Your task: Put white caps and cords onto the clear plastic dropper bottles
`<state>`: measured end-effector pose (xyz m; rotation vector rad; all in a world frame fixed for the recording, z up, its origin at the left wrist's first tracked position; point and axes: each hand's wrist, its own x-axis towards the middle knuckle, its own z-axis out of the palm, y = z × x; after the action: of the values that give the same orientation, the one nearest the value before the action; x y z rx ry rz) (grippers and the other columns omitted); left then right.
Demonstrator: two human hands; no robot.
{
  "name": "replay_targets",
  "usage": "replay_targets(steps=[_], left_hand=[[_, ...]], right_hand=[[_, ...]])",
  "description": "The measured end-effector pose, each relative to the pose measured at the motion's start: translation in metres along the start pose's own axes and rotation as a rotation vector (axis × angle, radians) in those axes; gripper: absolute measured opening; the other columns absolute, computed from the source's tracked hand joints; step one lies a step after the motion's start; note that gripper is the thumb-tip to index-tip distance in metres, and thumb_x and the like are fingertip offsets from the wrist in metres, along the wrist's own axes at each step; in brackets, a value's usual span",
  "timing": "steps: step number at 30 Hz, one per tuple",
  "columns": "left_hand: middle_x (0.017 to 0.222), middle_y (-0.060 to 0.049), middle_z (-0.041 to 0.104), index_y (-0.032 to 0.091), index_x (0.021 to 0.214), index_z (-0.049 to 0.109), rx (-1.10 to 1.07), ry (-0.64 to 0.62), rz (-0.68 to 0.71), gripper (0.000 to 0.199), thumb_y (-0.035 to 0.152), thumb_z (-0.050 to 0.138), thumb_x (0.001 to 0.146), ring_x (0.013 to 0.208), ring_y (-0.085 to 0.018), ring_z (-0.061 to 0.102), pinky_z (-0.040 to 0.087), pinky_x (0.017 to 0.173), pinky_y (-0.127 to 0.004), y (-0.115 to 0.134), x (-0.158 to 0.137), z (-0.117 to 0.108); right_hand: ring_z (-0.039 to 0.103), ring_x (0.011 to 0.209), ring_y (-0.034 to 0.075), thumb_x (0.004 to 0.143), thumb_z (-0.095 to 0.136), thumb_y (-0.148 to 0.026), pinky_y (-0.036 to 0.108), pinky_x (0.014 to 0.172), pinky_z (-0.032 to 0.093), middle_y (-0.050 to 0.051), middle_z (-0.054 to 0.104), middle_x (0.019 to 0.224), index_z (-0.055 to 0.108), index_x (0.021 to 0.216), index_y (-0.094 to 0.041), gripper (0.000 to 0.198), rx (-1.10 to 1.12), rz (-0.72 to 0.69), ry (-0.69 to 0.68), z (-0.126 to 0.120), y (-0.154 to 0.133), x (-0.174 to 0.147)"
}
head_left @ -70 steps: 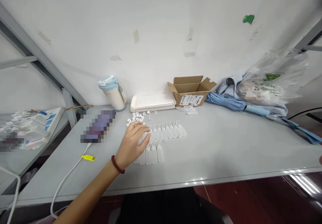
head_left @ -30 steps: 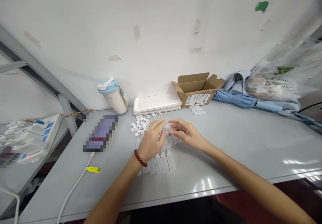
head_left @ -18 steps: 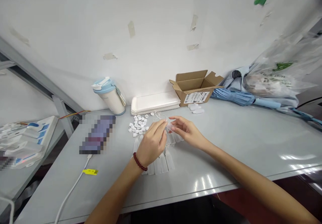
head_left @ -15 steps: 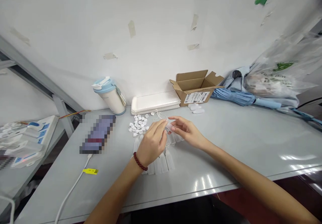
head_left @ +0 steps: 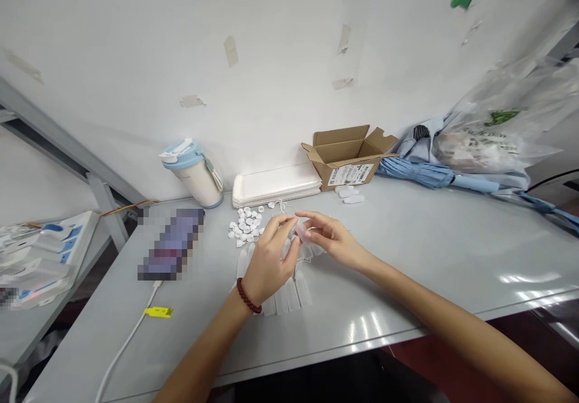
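Between my hands is a small translucent white plastic tube, tilted. My right hand pinches it between thumb and fingers. My left hand, with a dark red bead bracelet at the wrist, is closed at the tube's upper left end; its fingertips partly cover that end. A thin white cord loops just behind the fingers. Under and in front of my hands lie several similar flat translucent tubes, some with cords, partly hidden. Left of them is a pile of small white caps.
Behind the caps lies a stack of white trays. An open cardboard box stands right of it, with several loose tubes in front. A tumbler, phone and cable are left; a folded blue umbrella is right.
The view has shifted slightly. The tube stays between my hands, now tilted a little differently, and my left fingers have moved slightly at its upper end.
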<state>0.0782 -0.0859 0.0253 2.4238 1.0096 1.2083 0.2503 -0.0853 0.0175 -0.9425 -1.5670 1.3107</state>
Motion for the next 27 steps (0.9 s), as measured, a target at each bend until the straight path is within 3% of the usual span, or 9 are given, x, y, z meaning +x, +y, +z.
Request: replay_targets(steps=[7, 14, 18, 23, 27], left_hand=[[0.101, -0.008, 0.056, 0.017, 0.115, 0.056, -0.023, 0.004, -0.071, 0.031, 0.012, 0.046, 0.086, 0.095, -0.018, 0.057, 0.051, 0.082, -0.033, 0.0015, 0.0004, -0.001], [0.098, -0.008, 0.06, 0.016, 0.105, 0.057, -0.017, 0.062, 0.017, 0.023, 0.01, 0.046, 0.086, 0.092, -0.017, 0.059, 0.051, 0.08, -0.031, 0.0029, 0.0, 0.0004], [0.107, -0.011, 0.057, 0.016, 0.113, 0.053, 0.076, 0.077, 0.055, 0.028, 0.011, 0.049, 0.085, 0.102, -0.021, 0.056, 0.049, 0.088, -0.037, 0.0016, -0.001, 0.0016], [0.118, -0.014, 0.053, 0.017, 0.122, 0.044, 0.161, -0.031, 0.135, 0.041, 0.02, 0.057, 0.084, 0.112, -0.027, 0.049, 0.046, 0.093, -0.047, -0.0016, -0.002, 0.002], [0.119, -0.015, 0.052, 0.017, 0.124, 0.041, 0.186, -0.041, 0.148, 0.043, 0.022, 0.057, 0.084, 0.114, -0.029, 0.048, 0.046, 0.093, -0.05, -0.0028, -0.0026, 0.0022]], right_hand=[[0.064, 0.081, 0.016, 0.083, 0.055, -0.029, 0.032, 0.075, 0.049, 0.002, 0.06, 0.092, 0.053, 0.113, -0.022, 0.031, 0.074, 0.008, 0.032, 0.0012, 0.0022, 0.0001], [0.065, 0.08, 0.016, 0.08, 0.059, -0.029, 0.033, 0.078, 0.049, 0.003, 0.063, 0.09, 0.055, 0.105, -0.021, 0.027, 0.109, 0.048, 0.088, -0.0015, 0.0024, 0.0019], [0.064, 0.082, 0.017, 0.08, 0.06, -0.03, 0.035, 0.081, 0.049, 0.004, 0.065, 0.093, 0.057, 0.105, -0.02, 0.027, 0.125, 0.06, 0.077, -0.0007, 0.0024, 0.0018], [0.066, 0.085, 0.019, 0.08, 0.062, -0.031, 0.032, 0.074, 0.051, 0.005, 0.065, 0.098, 0.057, 0.103, -0.021, 0.026, 0.242, 0.079, 0.035, 0.001, 0.0003, 0.0011], [0.067, 0.085, 0.019, 0.079, 0.063, -0.033, 0.032, 0.075, 0.051, 0.006, 0.066, 0.098, 0.058, 0.104, -0.02, 0.028, 0.297, 0.093, 0.018, 0.0018, -0.0004, 0.001]])
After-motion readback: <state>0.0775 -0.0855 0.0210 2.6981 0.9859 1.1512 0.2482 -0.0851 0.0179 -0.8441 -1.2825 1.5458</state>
